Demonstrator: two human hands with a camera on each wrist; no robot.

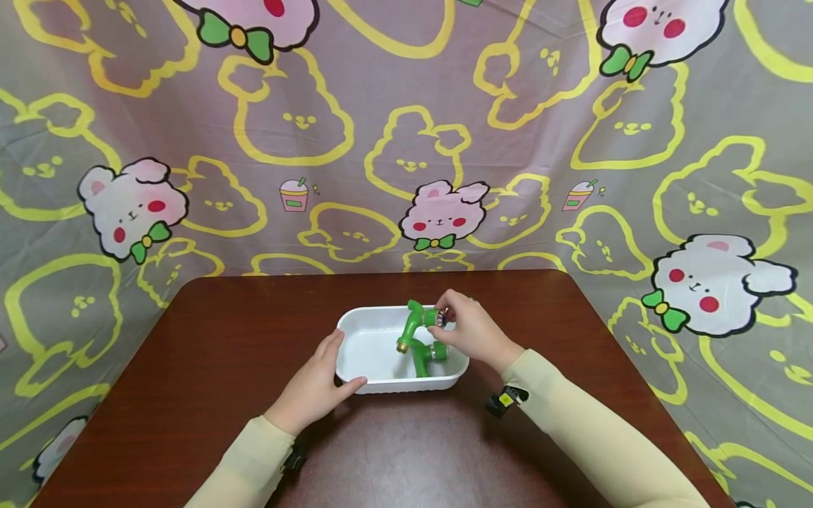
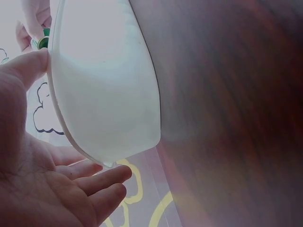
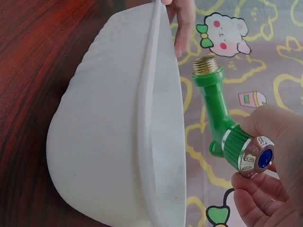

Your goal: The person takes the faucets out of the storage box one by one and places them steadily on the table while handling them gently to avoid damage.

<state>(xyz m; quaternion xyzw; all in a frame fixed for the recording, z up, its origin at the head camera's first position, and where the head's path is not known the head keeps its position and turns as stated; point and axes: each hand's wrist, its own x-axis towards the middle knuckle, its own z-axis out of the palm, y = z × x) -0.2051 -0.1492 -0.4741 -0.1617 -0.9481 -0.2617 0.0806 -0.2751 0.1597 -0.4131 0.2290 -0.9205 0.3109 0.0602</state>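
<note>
right hand [image 1: 478,330]: pinching green tap [image 3: 225,125] above tray [image 1: 371,353]
left hand [image 1: 312,384]: spread, touching tray's rim
second tap [image 1: 422,356]: inside tray

In the head view I have the left hand [image 1: 311,386] at seven o'clock, thumb spread from its fingers; the right hand [image 1: 478,330], near half past four, pinches.

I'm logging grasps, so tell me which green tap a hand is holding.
The upper green tap: the right hand grips its knob above the white tray. The lower green tap sits inside the white tray, held by neither hand.
</note>
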